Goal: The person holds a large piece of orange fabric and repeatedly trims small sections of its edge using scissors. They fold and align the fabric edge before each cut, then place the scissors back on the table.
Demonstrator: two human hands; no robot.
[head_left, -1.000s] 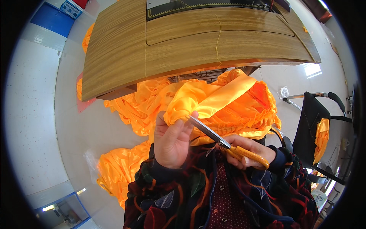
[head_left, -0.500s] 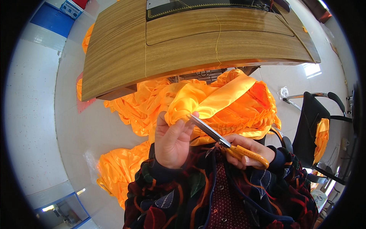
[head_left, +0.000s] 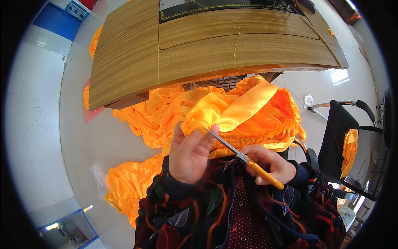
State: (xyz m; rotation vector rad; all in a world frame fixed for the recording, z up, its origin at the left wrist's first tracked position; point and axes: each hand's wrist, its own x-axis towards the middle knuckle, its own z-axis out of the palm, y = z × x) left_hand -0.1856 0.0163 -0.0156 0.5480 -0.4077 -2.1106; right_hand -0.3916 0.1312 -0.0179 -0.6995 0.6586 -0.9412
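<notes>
Shiny orange satin fabric (head_left: 248,110) lies heaped over my lap beneath the table's front edge. My left hand (head_left: 190,151) pinches a bunched, knot-like part of it between thumb and fingers. In my right hand (head_left: 271,164) is a pair of scissors (head_left: 258,167) with yellow-orange handles, seen nearly edge-on. The blades slant up and left, and their tips are at the bunched fabric next to my left fingertips. Whether the tips touch the cloth or a thread there, I cannot tell.
A wooden sewing table (head_left: 124,54) with a dark machine bed (head_left: 224,11) stands ahead, loose threads on top. More orange fabric (head_left: 132,182) lies on the floor at left. A black chair (head_left: 338,137) with orange cloth on it stands at right.
The scissors have rolled in my right hand, so the handles now show edge-on instead of flat. My left hand and the bunched fabric have barely shifted.
</notes>
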